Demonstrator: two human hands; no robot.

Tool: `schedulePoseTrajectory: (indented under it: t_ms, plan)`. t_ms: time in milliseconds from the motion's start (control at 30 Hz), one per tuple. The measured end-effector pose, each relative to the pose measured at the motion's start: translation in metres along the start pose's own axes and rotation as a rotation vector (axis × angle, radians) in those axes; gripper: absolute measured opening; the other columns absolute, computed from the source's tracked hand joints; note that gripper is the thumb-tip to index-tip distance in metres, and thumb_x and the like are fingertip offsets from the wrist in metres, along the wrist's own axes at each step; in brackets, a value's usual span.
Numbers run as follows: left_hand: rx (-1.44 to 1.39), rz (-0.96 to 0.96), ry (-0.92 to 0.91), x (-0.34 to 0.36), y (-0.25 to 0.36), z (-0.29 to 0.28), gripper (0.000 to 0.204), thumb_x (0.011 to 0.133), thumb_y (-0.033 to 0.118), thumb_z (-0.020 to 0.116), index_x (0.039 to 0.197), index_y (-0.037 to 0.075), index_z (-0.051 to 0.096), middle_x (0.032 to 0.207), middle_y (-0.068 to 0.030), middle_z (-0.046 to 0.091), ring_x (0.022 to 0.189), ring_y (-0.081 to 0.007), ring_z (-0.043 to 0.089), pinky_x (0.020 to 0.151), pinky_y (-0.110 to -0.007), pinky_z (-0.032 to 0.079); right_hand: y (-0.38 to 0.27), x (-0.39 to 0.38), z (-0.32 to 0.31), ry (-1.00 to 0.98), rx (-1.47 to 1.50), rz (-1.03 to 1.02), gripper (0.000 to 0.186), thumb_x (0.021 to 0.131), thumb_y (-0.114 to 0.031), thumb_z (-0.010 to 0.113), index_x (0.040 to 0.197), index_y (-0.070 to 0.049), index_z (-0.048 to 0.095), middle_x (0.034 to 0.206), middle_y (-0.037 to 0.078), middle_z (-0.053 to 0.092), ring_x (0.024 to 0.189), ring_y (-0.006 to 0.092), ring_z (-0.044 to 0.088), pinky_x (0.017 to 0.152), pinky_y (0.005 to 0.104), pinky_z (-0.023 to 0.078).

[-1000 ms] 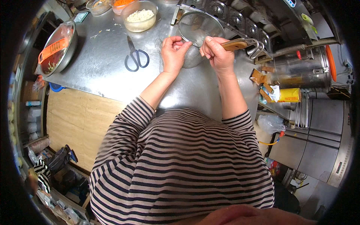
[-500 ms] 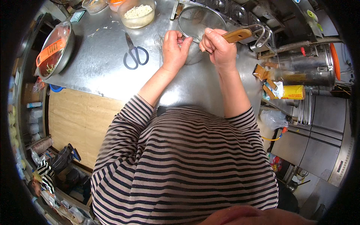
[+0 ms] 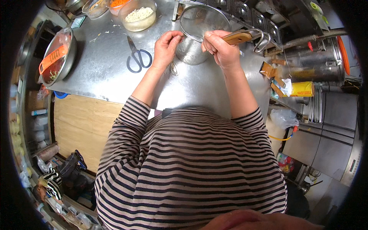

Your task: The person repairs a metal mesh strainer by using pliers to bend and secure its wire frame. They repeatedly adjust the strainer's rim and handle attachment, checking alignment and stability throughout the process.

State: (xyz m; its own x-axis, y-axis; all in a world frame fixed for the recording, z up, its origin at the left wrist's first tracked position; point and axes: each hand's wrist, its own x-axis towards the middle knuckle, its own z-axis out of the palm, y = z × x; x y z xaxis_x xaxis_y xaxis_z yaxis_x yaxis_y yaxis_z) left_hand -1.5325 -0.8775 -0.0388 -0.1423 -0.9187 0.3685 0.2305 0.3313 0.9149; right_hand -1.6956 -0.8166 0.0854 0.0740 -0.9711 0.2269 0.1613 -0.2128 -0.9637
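My right hand (image 3: 222, 51) grips a metal mesh strainer (image 3: 205, 19) near the inner end of its wooden handle (image 3: 237, 37), which has metal hooks beyond it. A second mesh bowl (image 3: 191, 53) sits under it. My left hand (image 3: 165, 51) is closed in a pinch at the strainer's left rim; what the fingertips hold is too small to make out. A tangle of thin, loose wire or strands (image 3: 172, 67) hangs below the left hand. Black-handled scissors (image 3: 138, 60) lie left of my left hand on the steel table (image 3: 99, 73).
A steel bowl (image 3: 69, 57) with an orange grater (image 3: 53, 57) stands left. Tubs of white shreds (image 3: 138, 15) and orange shreds (image 3: 117, 4) stand behind. A metal rack (image 3: 243, 17) borders the back right; a steel pot (image 3: 318, 57) and yellow package (image 3: 301, 89) are at the right.
My left hand has moved a little left and down from its earlier place, and more of the thin strands shows below it. My right hand keeps its grip, with little movement.
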Motion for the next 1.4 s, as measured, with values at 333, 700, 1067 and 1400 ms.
schedulePoseTrajectory:
  t_ms: [333, 700, 1067, 1400]
  plan:
    - [0.895, 0.767, -0.488, 0.067, 0.063, -0.030, 0.021, 0.082, 0.016, 0.067, 0.103, 0.014, 0.067, 0.110, 0.0009, 0.066, 0.110, -0.0252, 0.058, 0.103, -0.042, 0.037, -0.007, 0.003, -0.019, -0.080, 0.039, 0.040, 0.032, 0.087, -0.007, 0.054, 0.056, -0.004, 0.048, 0.049, 0.000, 0.039, 0.046, 0.0121, 0.039, 0.054, 0.0326, 0.043]
    - [0.800, 0.652, -0.869, 0.077, 0.080, -0.004, 0.017, 0.077, 0.019, 0.072, 0.089, 0.007, 0.070, 0.080, -0.0070, 0.068, 0.078, -0.0238, 0.065, 0.101, -0.042, 0.044, 0.006, 0.005, -0.063, -0.139, 0.251, 0.124, 0.035, 0.083, -0.014, 0.066, 0.053, -0.007, 0.050, 0.047, 0.003, 0.046, 0.038, 0.0145, 0.043, 0.042, 0.0284, 0.035]
    - [0.776, 0.636, -0.817, 0.045, 0.078, 0.025, 0.019, 0.077, 0.015, 0.075, 0.089, 0.002, 0.068, 0.077, -0.0103, 0.066, 0.071, -0.0275, 0.062, 0.067, -0.035, 0.051, 0.000, 0.000, -0.092, -0.085, 0.387, 0.085, 0.031, 0.079, -0.011, 0.065, 0.055, -0.007, 0.047, 0.047, 0.004, 0.043, 0.037, 0.0161, 0.042, 0.041, 0.0326, 0.038]
    - [0.888, 0.746, -0.823, 0.034, 0.075, 0.028, 0.019, 0.077, 0.006, 0.073, 0.094, 0.000, 0.065, 0.081, -0.0120, 0.066, 0.075, -0.0278, 0.064, 0.067, -0.034, 0.052, -0.003, 0.004, -0.090, -0.048, 0.340, 0.081, 0.024, 0.075, -0.010, 0.062, 0.056, -0.008, 0.047, 0.047, 0.003, 0.043, 0.035, 0.0142, 0.040, 0.038, 0.0318, 0.036]
